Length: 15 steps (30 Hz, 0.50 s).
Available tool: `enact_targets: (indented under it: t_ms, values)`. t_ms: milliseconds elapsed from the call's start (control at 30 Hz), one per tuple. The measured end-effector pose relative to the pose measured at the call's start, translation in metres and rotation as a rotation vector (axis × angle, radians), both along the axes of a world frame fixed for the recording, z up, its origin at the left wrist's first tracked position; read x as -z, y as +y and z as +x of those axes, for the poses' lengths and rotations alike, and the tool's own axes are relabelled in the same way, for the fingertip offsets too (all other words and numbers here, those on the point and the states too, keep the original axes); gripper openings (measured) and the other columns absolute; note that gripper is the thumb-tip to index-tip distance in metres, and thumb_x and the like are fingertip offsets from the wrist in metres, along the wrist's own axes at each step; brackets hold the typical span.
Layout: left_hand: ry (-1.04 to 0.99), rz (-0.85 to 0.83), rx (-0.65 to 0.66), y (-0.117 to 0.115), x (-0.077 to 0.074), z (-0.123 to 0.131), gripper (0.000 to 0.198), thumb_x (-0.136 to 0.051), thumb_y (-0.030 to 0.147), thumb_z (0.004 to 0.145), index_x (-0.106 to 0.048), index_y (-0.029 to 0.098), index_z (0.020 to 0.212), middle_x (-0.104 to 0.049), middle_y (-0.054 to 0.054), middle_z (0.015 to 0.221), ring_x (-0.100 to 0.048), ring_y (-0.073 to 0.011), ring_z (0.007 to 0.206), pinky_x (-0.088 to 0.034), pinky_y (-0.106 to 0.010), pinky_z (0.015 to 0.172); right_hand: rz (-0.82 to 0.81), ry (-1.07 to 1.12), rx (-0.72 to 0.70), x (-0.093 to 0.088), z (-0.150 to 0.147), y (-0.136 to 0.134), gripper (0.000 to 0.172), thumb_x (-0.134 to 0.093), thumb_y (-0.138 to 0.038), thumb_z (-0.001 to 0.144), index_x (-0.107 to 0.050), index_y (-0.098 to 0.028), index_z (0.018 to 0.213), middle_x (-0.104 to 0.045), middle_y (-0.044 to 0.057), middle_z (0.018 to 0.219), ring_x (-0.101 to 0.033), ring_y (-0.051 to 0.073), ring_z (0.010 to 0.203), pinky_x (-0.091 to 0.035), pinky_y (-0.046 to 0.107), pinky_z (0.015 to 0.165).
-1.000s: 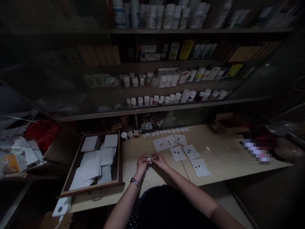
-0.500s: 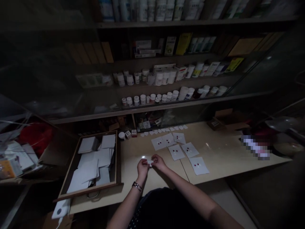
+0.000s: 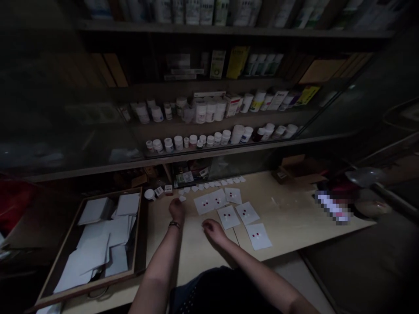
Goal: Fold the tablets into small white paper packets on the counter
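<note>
My left hand (image 3: 176,210) reaches forward over the wooden table (image 3: 288,218), fingers curled, fingertips on a small folded paper packet (image 3: 182,198) at the left end of a row of similar folded packets (image 3: 212,183). My right hand (image 3: 212,229) rests on the table nearer me, fingers loosely curled with nothing in them. To its right lie several white paper squares (image 3: 228,216), each with two red pills on it; the nearest square (image 3: 258,236) is by the table's front edge.
An open wooden drawer (image 3: 140,237) at the left holds loose white paper sheets. A small white jar (image 3: 149,194) and little boxes stand at the table's back. Shelves (image 3: 209,120) above carry several medicine bottles. A cardboard box (image 3: 296,168) sits at the back right.
Both hands were together in front of me, working a small white paper. Now they are apart: the left has carried the folded packet forward to the row, and the right stays back.
</note>
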<state>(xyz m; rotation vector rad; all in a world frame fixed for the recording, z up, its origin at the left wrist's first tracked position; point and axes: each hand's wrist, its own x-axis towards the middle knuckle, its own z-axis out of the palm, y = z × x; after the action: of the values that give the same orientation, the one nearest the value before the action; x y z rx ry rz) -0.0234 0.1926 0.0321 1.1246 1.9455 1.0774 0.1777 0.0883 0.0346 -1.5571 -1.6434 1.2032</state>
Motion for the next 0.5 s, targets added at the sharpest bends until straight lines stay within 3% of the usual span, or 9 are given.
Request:
enact_targets:
  t_ms: [100, 167, 233, 500]
  values:
    - [0.128, 0.058, 0.109, -0.008, -0.002, 0.012, 0.035, -0.049, 0.011, 0.076, -0.067, 0.012, 0.105, -0.059, -0.014, 0.129, -0.046, -0.0289, 0.128, -0.033, -0.046, 0.108, 0.033, -0.036, 0.01, -0.004, 0.022, 0.005, 0.022, -0.051, -0.016, 0.076, -0.068, -0.018, 0.089, -0.07, 0.009, 0.091, -0.065, 0.023, 0.088, -0.05, 0.035, 0.082]
    - [0.377, 0.077, 0.286, -0.02, 0.001, 0.02, 0.039, -0.046, 0.011, 0.081, -0.065, 0.015, 0.115, -0.05, -0.014, 0.141, -0.036, -0.03, 0.136, -0.021, -0.055, 0.112, 0.052, -0.051, 0.008, -0.005, 0.031, 0.007, 0.022, -0.05, -0.016, 0.077, -0.068, -0.018, 0.088, -0.07, 0.009, 0.092, -0.064, 0.024, 0.089, -0.049, 0.035, 0.082]
    - [0.534, 0.036, 0.36, -0.029, 0.004, 0.026, 0.041, -0.045, 0.013, 0.086, -0.06, 0.018, 0.124, -0.043, -0.014, 0.147, -0.029, -0.031, 0.14, -0.012, -0.062, 0.112, 0.059, -0.061, -0.007, -0.005, 0.035, 0.006, 0.022, -0.049, -0.015, 0.078, -0.068, -0.019, 0.088, -0.07, 0.009, 0.092, -0.064, 0.023, 0.09, -0.049, 0.035, 0.083]
    - [0.684, -0.116, 0.528, -0.024, 0.007, 0.025, 0.051, -0.04, 0.03, 0.095, -0.04, 0.016, 0.143, -0.033, -0.017, 0.152, -0.025, -0.0354, 0.14, -0.011, -0.065, 0.109, 0.04, -0.145, -0.167, -0.01, 0.026, -0.013, 0.025, -0.047, -0.012, 0.08, -0.07, -0.019, 0.089, -0.07, 0.008, 0.093, -0.064, 0.022, 0.09, -0.047, 0.031, 0.083]
